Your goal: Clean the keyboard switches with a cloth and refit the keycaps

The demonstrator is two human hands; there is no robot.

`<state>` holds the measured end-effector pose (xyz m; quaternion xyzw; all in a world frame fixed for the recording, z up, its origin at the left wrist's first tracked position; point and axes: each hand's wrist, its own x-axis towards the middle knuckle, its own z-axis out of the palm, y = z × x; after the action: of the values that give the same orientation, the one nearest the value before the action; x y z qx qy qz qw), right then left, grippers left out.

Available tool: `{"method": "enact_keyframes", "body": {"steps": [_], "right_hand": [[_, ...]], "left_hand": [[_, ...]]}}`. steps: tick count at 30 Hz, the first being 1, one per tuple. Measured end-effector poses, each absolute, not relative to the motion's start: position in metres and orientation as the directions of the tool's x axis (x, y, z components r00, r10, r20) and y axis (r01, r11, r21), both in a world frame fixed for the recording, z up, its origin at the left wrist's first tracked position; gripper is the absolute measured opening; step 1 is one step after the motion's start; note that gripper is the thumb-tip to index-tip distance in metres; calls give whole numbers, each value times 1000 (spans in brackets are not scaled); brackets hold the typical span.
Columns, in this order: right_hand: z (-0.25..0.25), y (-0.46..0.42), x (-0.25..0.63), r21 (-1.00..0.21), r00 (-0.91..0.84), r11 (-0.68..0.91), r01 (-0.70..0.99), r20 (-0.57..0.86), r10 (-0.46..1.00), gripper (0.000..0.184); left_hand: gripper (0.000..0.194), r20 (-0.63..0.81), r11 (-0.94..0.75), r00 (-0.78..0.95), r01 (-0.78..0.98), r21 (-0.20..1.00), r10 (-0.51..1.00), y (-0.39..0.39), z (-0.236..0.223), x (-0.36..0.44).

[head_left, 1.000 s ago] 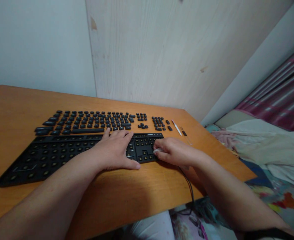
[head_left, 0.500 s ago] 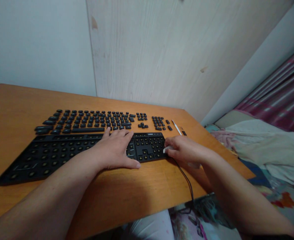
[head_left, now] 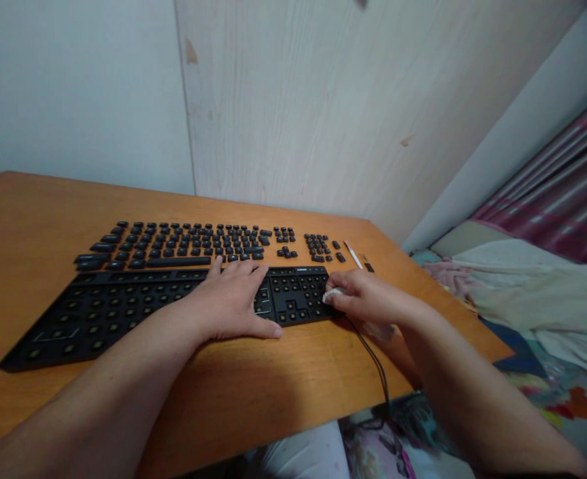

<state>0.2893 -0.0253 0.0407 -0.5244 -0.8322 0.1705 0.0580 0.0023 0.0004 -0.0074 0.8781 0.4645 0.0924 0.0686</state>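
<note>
A black keyboard (head_left: 98, 303) with its keycaps off lies along the wooden desk, its key posts bare. Across its middle rests my left hand (head_left: 236, 296), palm down with the fingers spread and the thumb over the near edge. At the right end, my right hand (head_left: 360, 296) pinches a white wipe (head_left: 336, 293) against the number pad area. Part of the wipe trails beneath that hand. Behind the keyboard the loose black keycaps (head_left: 193, 241) are laid out in keyboard order.
A white pen-like tool (head_left: 353, 254) and a small dark brush-like piece (head_left: 369, 267) lie right of the keycaps. The keyboard's black cable (head_left: 375, 359) runs over the desk's (head_left: 253, 386) front edge. A wall stands behind; rumpled bedding (head_left: 522, 279) is at the right.
My right hand has shifted slightly left with the wipe over the number pad's edge. My left hand keeps its place on the keyboard. The camera view has moved a little.
</note>
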Motion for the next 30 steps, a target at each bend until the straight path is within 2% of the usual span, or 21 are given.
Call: {"method": "enact_keyframes", "body": {"steps": [5,13,26,30], "right_hand": [[39,-18,303,-304,-375,344,889,-51,925,11],[37,-18,288,-138,-345,330,934,-99,933,15],[39,-21,265,-122,-401,390,913,-79,913,14],[38,-21,255,-171,-433,417,893,-67,899,13]], "left_hand": [[124,102,-559,550,802,212,829,1,-7,3],[125,97,-553,546,804,217,832,1,-9,3],[126,83,-547,543,807,223,835,0,-7,4],[125,95,-549,543,803,232,834,0,-7,4]]}}
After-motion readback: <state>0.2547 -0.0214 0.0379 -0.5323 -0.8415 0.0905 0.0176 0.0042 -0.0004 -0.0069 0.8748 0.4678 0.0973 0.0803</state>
